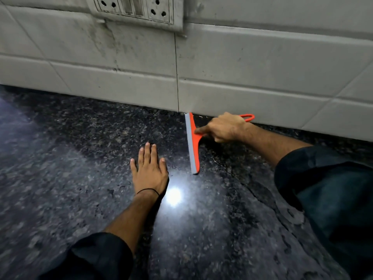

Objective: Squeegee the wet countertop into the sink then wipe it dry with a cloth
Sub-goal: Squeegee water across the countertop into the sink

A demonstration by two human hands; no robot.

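An orange squeegee (194,147) with a grey rubber blade stands on the dark speckled granite countertop (70,158), its blade running from the wall toward me. My right hand (224,128) grips its handle close to the wall, forefinger stretched along the head. The handle's loop end pokes out behind that hand. My left hand (150,168) lies flat on the countertop, fingers spread, just left of the blade's near end and holding nothing. Water streaks and puddles glisten to the right of the blade. No sink or cloth is in view.
A white tiled wall (242,67) backs the countertop, with a grimy socket panel (137,9) at the top. A bright lamp reflection (174,196) shines on the stone beside my left wrist. Dark sleeves cover both forearms.
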